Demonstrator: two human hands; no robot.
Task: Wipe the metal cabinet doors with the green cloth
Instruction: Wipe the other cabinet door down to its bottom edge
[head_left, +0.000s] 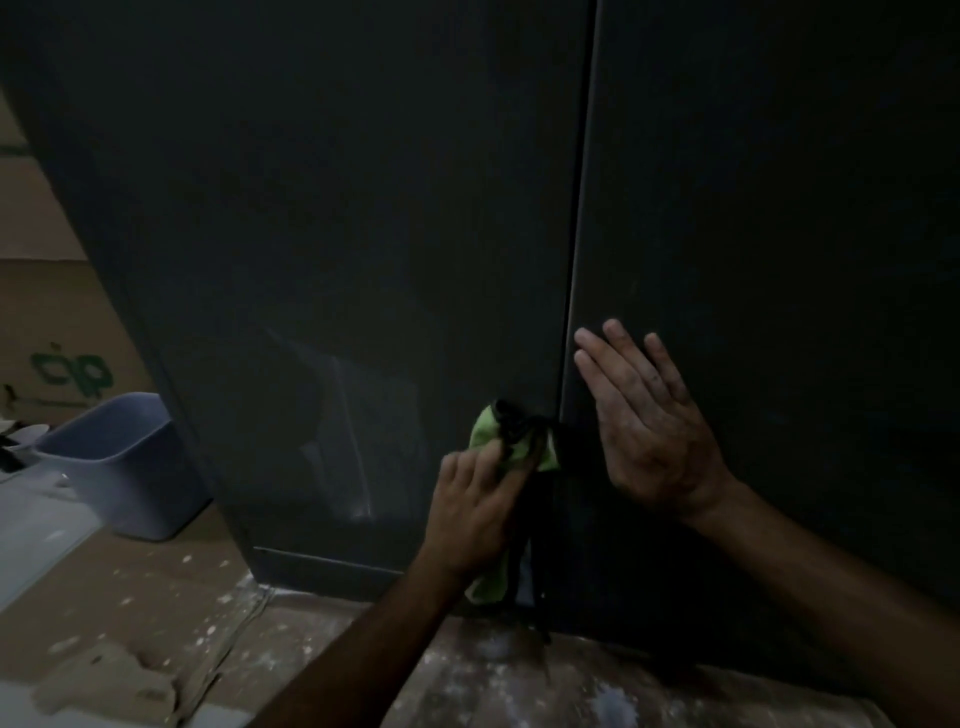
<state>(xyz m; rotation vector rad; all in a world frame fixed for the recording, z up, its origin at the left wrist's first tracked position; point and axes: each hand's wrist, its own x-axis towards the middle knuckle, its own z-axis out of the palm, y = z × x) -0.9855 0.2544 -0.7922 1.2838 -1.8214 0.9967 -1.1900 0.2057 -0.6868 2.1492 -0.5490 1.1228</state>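
A dark metal cabinet fills the view, its left door and right door meeting at a vertical seam. My left hand holds the green cloth against the lower left door, close to the seam. The cloth is dirty and dark in places, and part of it hangs below my wrist. My right hand lies flat on the right door with straight fingers, just right of the seam. A faint smeared patch shows on the left door beside the cloth.
A pale blue plastic bin stands on the floor left of the cabinet. Behind it is a cardboard box with green print. The floor is dusty and speckled, with crumpled cardboard at the lower left.
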